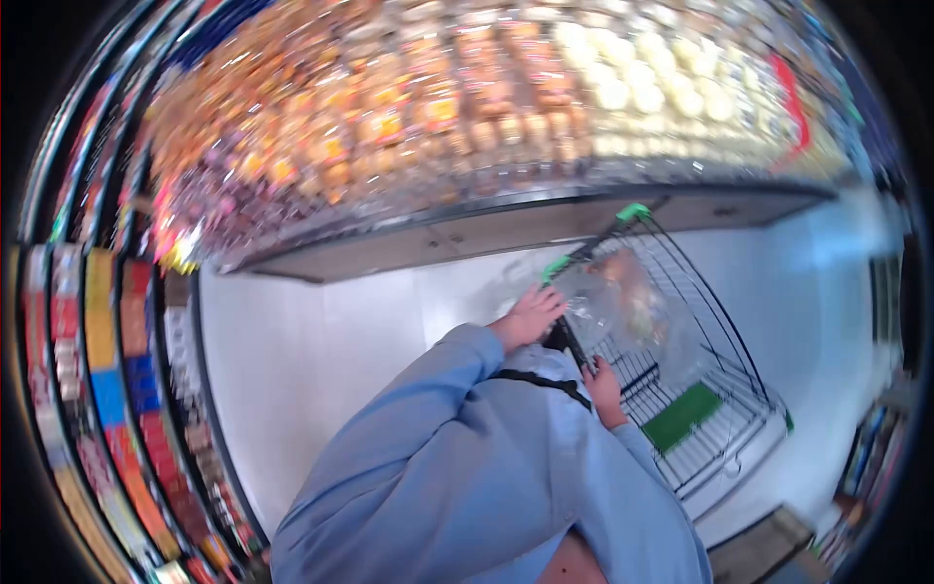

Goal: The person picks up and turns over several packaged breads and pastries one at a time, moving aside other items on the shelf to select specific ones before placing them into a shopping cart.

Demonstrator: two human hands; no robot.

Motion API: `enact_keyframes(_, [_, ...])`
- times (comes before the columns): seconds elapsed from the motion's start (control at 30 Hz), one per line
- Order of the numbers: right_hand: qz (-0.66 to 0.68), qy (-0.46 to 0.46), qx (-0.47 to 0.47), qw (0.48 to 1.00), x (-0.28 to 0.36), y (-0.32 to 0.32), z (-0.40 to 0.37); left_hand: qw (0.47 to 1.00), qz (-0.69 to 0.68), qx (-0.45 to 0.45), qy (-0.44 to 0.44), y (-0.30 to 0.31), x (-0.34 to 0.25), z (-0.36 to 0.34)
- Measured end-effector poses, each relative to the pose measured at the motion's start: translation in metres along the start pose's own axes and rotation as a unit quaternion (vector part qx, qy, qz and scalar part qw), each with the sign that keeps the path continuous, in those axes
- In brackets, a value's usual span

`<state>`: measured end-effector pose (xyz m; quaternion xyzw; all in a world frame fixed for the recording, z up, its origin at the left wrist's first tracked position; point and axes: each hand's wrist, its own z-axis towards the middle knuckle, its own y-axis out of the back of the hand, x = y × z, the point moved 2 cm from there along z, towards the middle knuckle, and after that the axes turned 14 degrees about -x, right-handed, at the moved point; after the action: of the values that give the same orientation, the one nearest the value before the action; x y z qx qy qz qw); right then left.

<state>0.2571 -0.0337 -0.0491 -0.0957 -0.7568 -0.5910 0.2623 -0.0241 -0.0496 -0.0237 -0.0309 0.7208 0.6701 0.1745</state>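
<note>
A wire shopping cart (725, 321) with green corner pieces stands in front of me, angled to the right. My left hand (531, 316) is closed over the dark cart handle (574, 343), near its green end piece (555, 267). Lower on the same bar, my right hand (604, 387) wraps around it. Inside the basket is a clear plastic bag (632, 302) with orange-brown contents, blurred. A green panel (681, 417) lies toward the lower part of the cart.
A long display counter (428, 248) piled with packaged goods (389, 117) runs across the far side. Stocked shelves (126, 341) line the left. Pale floor (282, 370) lies between them and me. A box-like object (764, 545) sits at lower right, near more shelving (871, 453).
</note>
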Motion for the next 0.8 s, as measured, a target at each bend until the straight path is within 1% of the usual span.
enact_keyframes(0.07, [-0.041, -0.033, -0.003, 0.999, 0.001, 0.007, -0.018, 1.0, 0.002, 0.027, -0.003, 0.016, -0.004, -0.014])
enact_keyframes(0.1, [-0.034, -0.062, 0.014, 0.997, 0.009, 0.018, -0.027, 0.999, -0.002, 0.044, -0.002, 0.028, -0.007, -0.022])
enact_keyframes(0.13, [-0.051, -0.085, 0.039, 0.994, 0.013, 0.025, -0.035, 0.999, 0.0, 0.043, -0.011, 0.026, -0.007, -0.03])
enact_keyframes(0.2, [-0.083, -0.088, 0.045, 0.992, 0.015, 0.025, -0.048, 0.999, -0.012, 0.045, -0.019, 0.023, -0.008, -0.041])
enact_keyframes(0.23, [-0.098, -0.092, 0.031, 0.99, 0.02, 0.029, -0.054, 0.998, -0.027, 0.051, -0.018, 0.026, -0.01, -0.047])
enact_keyframes(0.37, [-0.093, -0.15, 0.051, 0.983, 0.039, 0.051, -0.064, 0.995, -0.066, 0.075, -0.01, 0.043, -0.019, -0.053])
enact_keyframes(0.47, [-0.073, -0.127, 0.051, 0.988, 0.029, 0.055, -0.06, 0.996, -0.047, 0.071, -0.021, 0.044, -0.024, -0.041])
enact_keyframes(0.57, [-0.071, -0.09, 0.019, 0.993, 0.014, 0.058, -0.048, 0.996, -0.06, 0.066, 0.008, 0.049, -0.035, -0.019])
enact_keyframes(0.67, [-0.051, -0.08, 0.002, 0.995, 0.004, 0.073, -0.036, 0.995, -0.049, 0.083, 0.036, 0.051, -0.049, 0.014])
enact_keyframes(0.8, [-0.034, -0.091, 0.025, 0.995, -0.006, 0.108, -0.016, 0.99, -0.035, 0.118, 0.072, 0.055, -0.072, 0.065])
